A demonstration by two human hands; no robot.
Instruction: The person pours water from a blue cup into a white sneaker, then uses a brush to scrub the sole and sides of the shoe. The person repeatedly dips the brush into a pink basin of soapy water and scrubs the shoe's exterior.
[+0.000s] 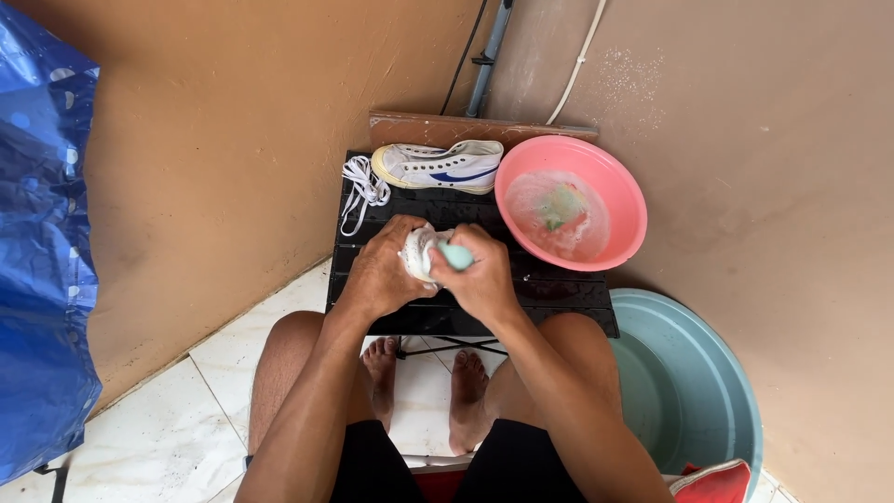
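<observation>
teal tub: largest vessel, stood on the tiled floor to the person's right, partly under the table's corner; a red item lay at its near rim.
blue sheet: hung at the far left, well apart from the work.
black slatted table: low, wet, set against the wall corner between the person's knees and the wall.
pink basin: rested on the table's far right part, holding cloudy water with a greenish object sunk in it; it lay just right of and beyond the right hand.
second shoe: white with a blue stripe, lay on its side along the table's far edge, long axis left to right, toe to the left.
laces: white, loose, heaped just left of that shoe.
left hand: fingers curled and pressed together around the held shoe from the left, gripping it firmly.
right hand: fingers closed around a pale green brush handle, knuckles up.
held shoe: white, mostly hidden between both hands over the table's middle; its long axis could not be told.
brush handle: pointed leftward into the shoe, touching it; the right hand lay nearer the basin, the left nearer the laces.
</observation>
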